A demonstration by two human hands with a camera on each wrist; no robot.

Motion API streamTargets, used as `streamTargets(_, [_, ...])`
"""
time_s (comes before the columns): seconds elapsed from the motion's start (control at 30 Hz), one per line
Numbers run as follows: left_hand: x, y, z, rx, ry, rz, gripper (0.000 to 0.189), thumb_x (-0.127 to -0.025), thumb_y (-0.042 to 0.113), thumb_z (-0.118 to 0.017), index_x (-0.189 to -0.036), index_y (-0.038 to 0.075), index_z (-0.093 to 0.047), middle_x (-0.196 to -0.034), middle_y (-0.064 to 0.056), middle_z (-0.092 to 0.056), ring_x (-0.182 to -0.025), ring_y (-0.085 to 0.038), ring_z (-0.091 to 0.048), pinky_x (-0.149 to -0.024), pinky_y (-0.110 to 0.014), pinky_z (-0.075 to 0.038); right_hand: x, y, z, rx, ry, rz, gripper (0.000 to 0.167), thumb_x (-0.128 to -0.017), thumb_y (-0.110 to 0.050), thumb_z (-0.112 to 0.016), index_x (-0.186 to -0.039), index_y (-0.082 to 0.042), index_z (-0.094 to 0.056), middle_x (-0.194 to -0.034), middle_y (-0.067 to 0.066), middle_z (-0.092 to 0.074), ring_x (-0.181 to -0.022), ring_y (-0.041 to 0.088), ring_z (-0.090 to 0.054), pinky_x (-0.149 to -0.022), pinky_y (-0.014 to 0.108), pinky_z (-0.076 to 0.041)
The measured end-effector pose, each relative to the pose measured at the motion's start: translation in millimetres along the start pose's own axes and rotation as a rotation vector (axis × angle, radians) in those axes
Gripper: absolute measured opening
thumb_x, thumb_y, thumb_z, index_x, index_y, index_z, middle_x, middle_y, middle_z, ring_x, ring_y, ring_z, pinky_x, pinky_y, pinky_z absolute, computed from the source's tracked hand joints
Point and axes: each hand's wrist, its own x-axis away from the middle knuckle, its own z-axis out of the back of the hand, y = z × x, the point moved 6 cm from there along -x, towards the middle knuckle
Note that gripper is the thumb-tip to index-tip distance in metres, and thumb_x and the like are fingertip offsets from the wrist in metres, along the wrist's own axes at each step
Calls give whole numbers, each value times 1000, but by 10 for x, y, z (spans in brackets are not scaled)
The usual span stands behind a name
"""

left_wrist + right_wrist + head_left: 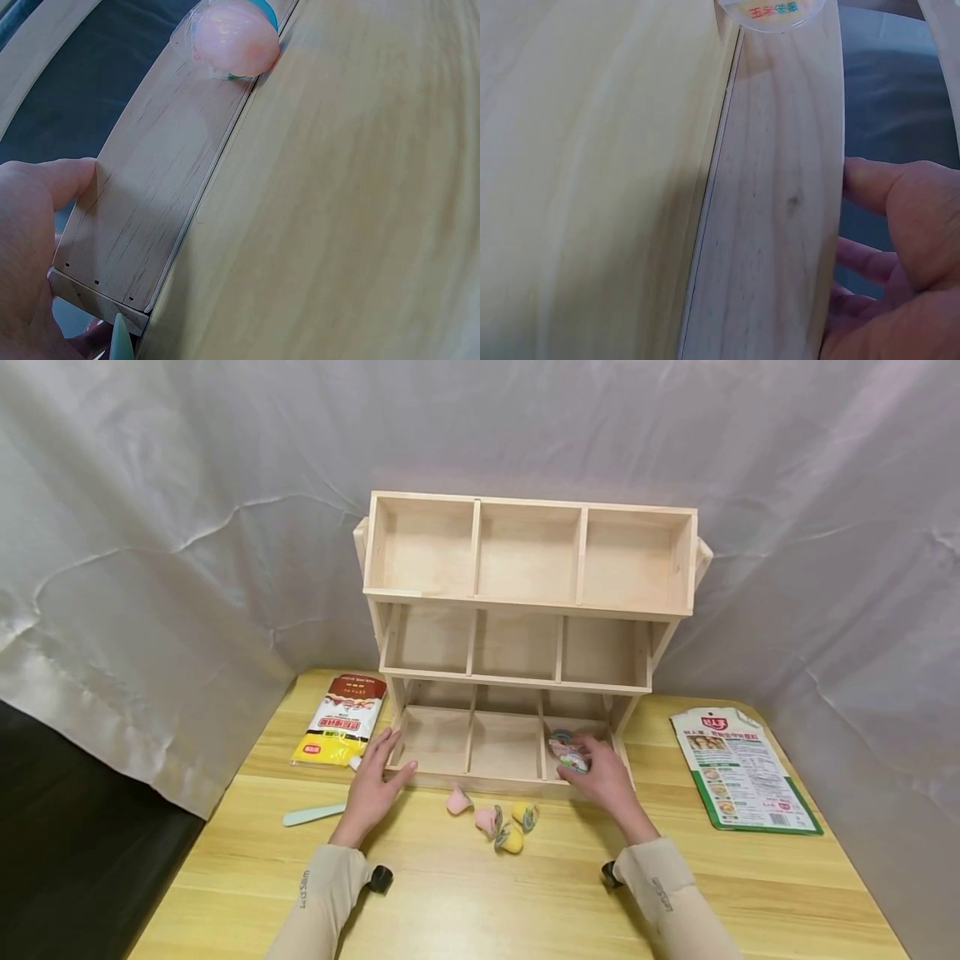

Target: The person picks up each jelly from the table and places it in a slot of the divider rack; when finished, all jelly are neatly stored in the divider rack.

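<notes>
A pale wooden rack (531,602) has three tiers of open compartments. My left hand (372,785) grips its lower left front corner, thumb over the front board (150,172) and the other fingers along the outer side. My right hand (603,779) is at the bottom right compartment, thumb and fingers round a jelly cup (574,763) with a printed lid. Another jelly cup (558,742) lies beside it. In the right wrist view the fingers pass behind the front board (780,195), which hides those cups. Pink jelly cups (487,820) and yellow jelly cups (510,839) lie before the rack.
On the left stands a yellow, white and red packet (341,718), and a flat mint-green stick (313,814) lies near my left wrist. A green and white packet (742,768) lies at the right. A grey curtain (225,460) hangs behind the table (480,910).
</notes>
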Motion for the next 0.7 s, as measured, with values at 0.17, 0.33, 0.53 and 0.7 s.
streamTargets(0.17, [4,11,5,-7,-2,1,70,-102,41,-65,-160,13,-39,-171,-12,-25,-154,-42,-30,-118,-70,-30,87,-62,68,-2,28,10,64,-90,-26,-81,-143,0,-55,-126,27,-58,-103,39,-62,-76,43,-55])
streamTargets(0.33, [5,19,15,-3,-13,4,70,-102,42,-65,-160,12,-39,-171,-12,-25,-154,-42,-30,-118,-70,-30,177,-249,129,-57,79,119,57,-90,-18,-81,-139,1,-59,-130,27,-59,-116,45,-61,-95,58,-56])
streamTargets(0.53, [1,8,12,-5,-18,5,70,-102,42,-65,-160,13,-38,-171,-12,-25,-154,-42,-30,-119,-69,-31,348,-508,53,-179,64,296,43,-89,-6,-80,-129,3,-67,-125,25,-65,-109,41,-66,-93,53,-59])
streamTargets(0.7, [0,11,9,-6,-22,2,71,-102,42,-65,-160,13,-38,-171,-12,-24,-154,-42,-30,-119,-68,-31,513,-612,-129,-186,-75,370,36,-91,-8,-78,-126,-4,-71,-124,17,-70,-106,31,-70,-94,47,-60])
